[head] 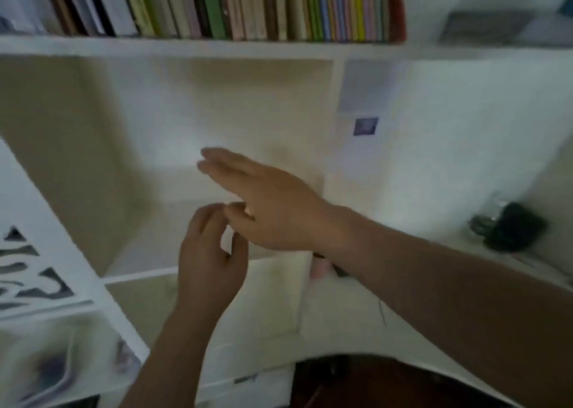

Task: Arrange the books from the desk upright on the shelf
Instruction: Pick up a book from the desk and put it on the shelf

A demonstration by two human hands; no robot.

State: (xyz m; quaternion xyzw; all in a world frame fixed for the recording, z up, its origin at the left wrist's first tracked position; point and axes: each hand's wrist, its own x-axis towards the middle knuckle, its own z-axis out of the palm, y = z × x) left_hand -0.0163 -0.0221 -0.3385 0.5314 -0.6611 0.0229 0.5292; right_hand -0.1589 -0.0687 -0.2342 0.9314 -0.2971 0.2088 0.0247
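While both hands hover in front of the lower shelf bay, neither carrying anything. Head view only, and blurred by motion. Right hand [273,209] stretched out flat, fingers straight and together, pointing left, palm down, holding nothing. Left hand [210,259] just below and beside it, fingers loosely curled with the thumb near the fingertips; no object visible in that grip, though the blur leaves a small doubt. The two hands nearly touching at the thumbs.

Upper shelf [173,46] already carrying a tight row of upright books [248,8], running from the left edge to a red volume [397,8] at the right end. Lower bay [198,135] behind the hands showing only pale walls. Pale surface [269,293] below the hands; no loose book plainly recognisable on it, only a flat pale sheet or cover, too blurred to name. Dark objects [508,228] on the right, well apart, unidentifiable. Black-and-white patterned panel [34,271] at the left.

Judged from this: between books, or close to finished. For the next move, best to look down first and find any remaining book on the surface, take it by the spine with one hand, and use the other flat hand to brace the standing row while sliding it in, spine outward, fully vertical. Worth avoiding a hasty shove into a packed row, likely to tip neighbours.
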